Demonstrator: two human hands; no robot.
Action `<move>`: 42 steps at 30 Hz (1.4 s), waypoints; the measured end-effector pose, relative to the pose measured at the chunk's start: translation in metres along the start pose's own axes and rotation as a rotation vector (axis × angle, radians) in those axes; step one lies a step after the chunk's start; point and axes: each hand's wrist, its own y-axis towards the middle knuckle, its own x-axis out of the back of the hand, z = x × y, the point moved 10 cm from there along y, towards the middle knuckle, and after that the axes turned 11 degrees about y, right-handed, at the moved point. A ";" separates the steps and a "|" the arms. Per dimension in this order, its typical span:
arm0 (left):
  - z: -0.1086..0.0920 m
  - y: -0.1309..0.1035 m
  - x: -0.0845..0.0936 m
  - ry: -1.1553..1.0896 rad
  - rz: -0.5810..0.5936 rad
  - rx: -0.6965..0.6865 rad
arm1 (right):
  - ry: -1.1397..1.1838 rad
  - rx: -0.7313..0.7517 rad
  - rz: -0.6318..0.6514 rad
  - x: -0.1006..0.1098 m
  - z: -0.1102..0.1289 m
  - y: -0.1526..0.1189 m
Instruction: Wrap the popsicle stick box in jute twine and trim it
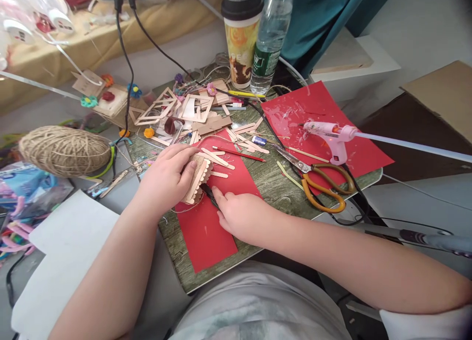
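A small box-like piece covered in wooden sticks (198,181) lies tilted on a long red sheet (206,236). My left hand (167,175) is wrapped over its left and upper side, holding it. In my right hand (236,213) is a slim black tool (210,195), its far end against the right side of the stick piece; what its tip does is too small to tell. Loose wooden sticks (219,159) and a red pencil (243,154) lie just beyond the piece.
Orange-handled scissors (322,187) and a pink glue gun (334,138) on a second red sheet (306,104) are at the right. A cup (241,40) and a water bottle (271,45) stand behind. Twine (66,150) is at the left. Black cables cross the table.
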 end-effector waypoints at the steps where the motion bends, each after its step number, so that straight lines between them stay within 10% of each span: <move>1: 0.000 0.000 0.000 -0.001 0.001 -0.001 | 0.003 0.014 -0.007 0.001 -0.001 0.000; 42: 0.002 0.000 -0.001 -0.002 0.000 0.010 | 0.064 -0.038 0.106 0.019 -0.001 -0.003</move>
